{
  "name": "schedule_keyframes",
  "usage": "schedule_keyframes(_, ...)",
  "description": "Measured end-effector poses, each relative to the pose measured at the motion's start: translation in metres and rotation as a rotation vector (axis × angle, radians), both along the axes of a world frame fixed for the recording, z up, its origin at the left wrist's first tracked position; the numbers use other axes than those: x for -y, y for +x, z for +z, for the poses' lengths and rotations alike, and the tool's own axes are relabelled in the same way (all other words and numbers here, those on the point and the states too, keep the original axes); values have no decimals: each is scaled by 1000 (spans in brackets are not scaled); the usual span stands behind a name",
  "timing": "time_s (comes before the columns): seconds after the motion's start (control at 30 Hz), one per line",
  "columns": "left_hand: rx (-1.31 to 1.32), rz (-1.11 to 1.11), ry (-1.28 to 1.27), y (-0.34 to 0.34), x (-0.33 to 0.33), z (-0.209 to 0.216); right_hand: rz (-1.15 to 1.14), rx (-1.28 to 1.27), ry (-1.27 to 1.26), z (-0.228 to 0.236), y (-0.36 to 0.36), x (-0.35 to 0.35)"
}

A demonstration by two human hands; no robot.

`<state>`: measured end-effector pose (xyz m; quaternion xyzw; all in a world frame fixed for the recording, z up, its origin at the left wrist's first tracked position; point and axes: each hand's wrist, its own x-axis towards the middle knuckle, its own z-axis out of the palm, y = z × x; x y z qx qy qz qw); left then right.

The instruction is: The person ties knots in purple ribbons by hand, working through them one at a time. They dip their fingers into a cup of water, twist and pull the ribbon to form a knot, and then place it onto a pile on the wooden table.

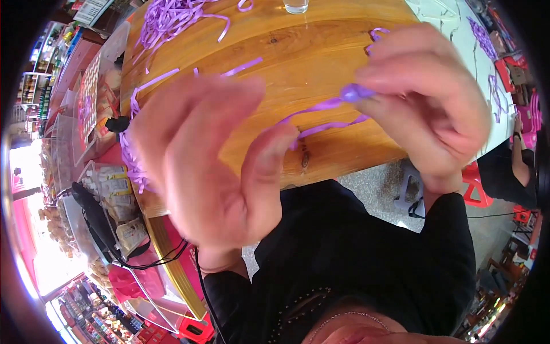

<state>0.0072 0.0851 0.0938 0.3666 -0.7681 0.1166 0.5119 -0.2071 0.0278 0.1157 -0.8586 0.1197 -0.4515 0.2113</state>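
Note:
A narrow purple ribbon [323, 105] runs in a loose loop above the wooden tabletop [275, 69]. My right hand [427, 94] pinches it between thumb and index finger, where a small shiny purple lump [350, 93], perhaps a knot or bead, shows at the fingertips. On the left, my left hand [212, 160] is blurred by motion, its thumb spread apart from its curved fingers. The ribbon's other side passes near that thumb, and I see nothing gripped between thumb and fingers.
A heap of purple ribbon [177, 20] lies at the far left, with loose strips along the left edge. A clear glass [296, 6] stands at the far edge. Right are a white marbled table [501, 117], a red stool [475, 186] and another person's arm [520, 157]. A bin of packages [112, 186] stands left.

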Motion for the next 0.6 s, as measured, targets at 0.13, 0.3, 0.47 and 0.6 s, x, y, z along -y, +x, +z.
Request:
schedule_keyframes(0.13, -669, -334, 506, -21, 9, -20, -68, 31, 38, -17, 10, 2)
schedule_keyframes(0.3, -1015, -487, 853, -35, 1, -29, -133, 49, -170, -31, 17, 11)
schedule_keyframes(0.47, -904, -387, 722, -33, 2, -42, -147, 29, -108, -40, 21, 10)
schedule_keyframes(0.6, -869, -323, 698, -30, 3, -46, -139, 42, -43, -45, 25, 13)
